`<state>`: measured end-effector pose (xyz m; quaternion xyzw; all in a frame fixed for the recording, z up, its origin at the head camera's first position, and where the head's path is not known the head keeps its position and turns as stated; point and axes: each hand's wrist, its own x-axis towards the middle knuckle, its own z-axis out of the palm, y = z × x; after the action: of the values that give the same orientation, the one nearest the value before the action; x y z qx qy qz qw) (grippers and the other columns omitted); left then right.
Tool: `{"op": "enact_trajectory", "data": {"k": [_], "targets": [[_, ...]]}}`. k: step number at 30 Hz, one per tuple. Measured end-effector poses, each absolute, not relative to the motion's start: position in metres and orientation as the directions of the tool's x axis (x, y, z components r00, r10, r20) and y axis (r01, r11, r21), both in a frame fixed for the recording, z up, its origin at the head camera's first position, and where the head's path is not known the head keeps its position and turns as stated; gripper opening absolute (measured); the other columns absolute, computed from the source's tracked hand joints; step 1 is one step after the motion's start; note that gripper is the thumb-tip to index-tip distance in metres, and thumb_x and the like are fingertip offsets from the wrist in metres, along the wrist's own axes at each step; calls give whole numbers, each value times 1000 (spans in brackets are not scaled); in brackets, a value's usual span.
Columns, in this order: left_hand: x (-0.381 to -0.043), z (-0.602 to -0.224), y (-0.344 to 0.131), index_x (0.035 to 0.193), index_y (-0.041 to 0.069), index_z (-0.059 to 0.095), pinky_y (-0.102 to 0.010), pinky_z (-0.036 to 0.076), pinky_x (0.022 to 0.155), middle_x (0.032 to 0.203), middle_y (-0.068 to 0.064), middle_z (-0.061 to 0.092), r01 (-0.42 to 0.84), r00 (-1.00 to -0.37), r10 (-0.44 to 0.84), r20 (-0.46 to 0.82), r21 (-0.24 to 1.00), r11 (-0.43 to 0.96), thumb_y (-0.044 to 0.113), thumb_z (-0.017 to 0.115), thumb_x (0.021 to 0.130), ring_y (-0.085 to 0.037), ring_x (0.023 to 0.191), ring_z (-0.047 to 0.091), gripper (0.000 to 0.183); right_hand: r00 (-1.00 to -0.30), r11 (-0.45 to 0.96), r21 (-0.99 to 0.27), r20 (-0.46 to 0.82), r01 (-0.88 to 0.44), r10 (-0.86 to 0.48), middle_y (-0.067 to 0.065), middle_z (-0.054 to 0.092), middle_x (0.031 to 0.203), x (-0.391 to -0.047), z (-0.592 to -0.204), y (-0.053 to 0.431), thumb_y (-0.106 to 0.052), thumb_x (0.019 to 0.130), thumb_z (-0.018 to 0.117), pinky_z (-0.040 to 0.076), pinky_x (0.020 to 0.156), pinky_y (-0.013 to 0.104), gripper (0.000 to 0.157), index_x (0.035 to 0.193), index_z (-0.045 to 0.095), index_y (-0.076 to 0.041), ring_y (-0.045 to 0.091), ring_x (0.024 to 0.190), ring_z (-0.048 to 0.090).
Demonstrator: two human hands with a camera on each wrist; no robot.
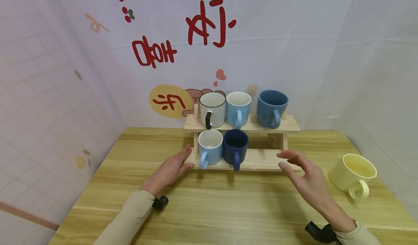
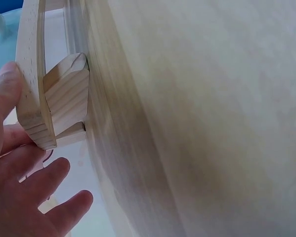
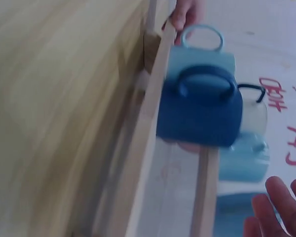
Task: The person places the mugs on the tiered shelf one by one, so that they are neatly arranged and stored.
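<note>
A two-tier wooden rack [image 1: 261, 160] stands on the table. My left hand [image 1: 168, 170] holds the left end of its lower shelf. In the left wrist view its thumb [image 2: 8, 85] lies on the plank, one finger wraps the end, and the other fingers spread free. My right hand [image 1: 307, 179] hovers by the lower shelf's right end, fingers apart and holding nothing. On that shelf sit a light blue mug [image 1: 210, 148] and a dark blue mug [image 1: 235, 148]. The upper shelf bears a white mug with black handle [image 1: 213, 110], another light blue mug [image 1: 237, 110] and a medium blue mug [image 1: 271, 109].
A pale yellow mug [image 1: 352, 172] is on the table to the right of my right hand, its handle toward me. Behind the rack hangs a white cloth [image 1: 277, 56] with red lettering. The wooden tabletop [image 1: 235, 208] extends in front of the rack.
</note>
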<state>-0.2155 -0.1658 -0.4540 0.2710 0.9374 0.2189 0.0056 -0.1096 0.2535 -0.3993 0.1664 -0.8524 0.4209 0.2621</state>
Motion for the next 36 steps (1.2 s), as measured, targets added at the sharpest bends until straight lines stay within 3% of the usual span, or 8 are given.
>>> {"op": "enact_trajectory", "data": {"k": [7, 12, 15, 21, 24, 30, 36], "targets": [[-215, -455, -164, 157, -4, 37, -54, 38, 116, 165, -21, 30, 498, -856, 508, 100, 427, 755, 37, 61, 105, -39, 147, 40, 70, -759, 649, -576, 652, -497, -4, -16, 69, 121, -93, -390, 286, 10, 88, 75, 39, 98, 8, 40, 124, 72, -6, -7, 117, 58], [-215, -455, -164, 157, -5, 37, -55, 37, 116, 165, -21, 30, 501, -854, 511, 102, 429, 752, 37, 60, 105, -40, 147, 39, 70, -701, 713, -518, 711, -473, 51, -10, 73, 119, -80, -386, 314, 5, 87, 77, 38, 95, 5, 37, 123, 74, -4, -11, 118, 57], [-215, -455, -165, 157, -5, 37, -54, 38, 116, 165, -21, 30, 505, -852, 512, 106, 421, 754, 38, 61, 105, -39, 146, 40, 71, -709, 739, -533, 697, -412, 108, -7, 74, 119, -72, -385, 329, 2, 89, 77, 36, 94, 4, 35, 123, 75, -6, -13, 117, 55], [-217, -454, -166, 157, -4, 38, -54, 40, 114, 164, -22, 32, 523, -844, 522, 124, 402, 751, 38, 60, 105, -40, 144, 43, 71, -711, 788, -565, 657, -245, 250, -37, 63, 119, -57, -389, 360, -3, 90, 78, 33, 83, 3, 31, 121, 77, -8, -21, 105, 53], [-217, -453, -166, 156, -5, 39, -54, 40, 114, 164, -22, 32, 531, -840, 526, 130, 396, 749, 37, 60, 105, -41, 144, 43, 70, -702, 797, -581, 637, -165, 319, -45, 56, 116, -52, -394, 378, -6, 91, 77, 31, 78, 1, 32, 123, 75, -6, -25, 103, 50], [-215, -450, -167, 155, -5, 40, -55, 39, 115, 164, -22, 32, 512, -850, 514, 118, 414, 752, 35, 63, 104, -40, 145, 42, 69, -765, 765, -643, 506, -27, 398, -43, 46, 118, -44, -410, 414, -14, 99, 71, 36, 69, -2, 39, 138, 66, -11, -26, 107, 39], [-214, -450, -165, 156, -5, 39, -54, 40, 115, 164, -22, 32, 517, -846, 520, 113, 409, 752, 35, 62, 105, -40, 145, 41, 69, -840, 683, -730, 355, 24, 409, -42, 43, 110, -36, -431, 445, -21, 106, 61, 31, 82, -5, 39, 144, 55, -16, -27, 98, 39]]}}
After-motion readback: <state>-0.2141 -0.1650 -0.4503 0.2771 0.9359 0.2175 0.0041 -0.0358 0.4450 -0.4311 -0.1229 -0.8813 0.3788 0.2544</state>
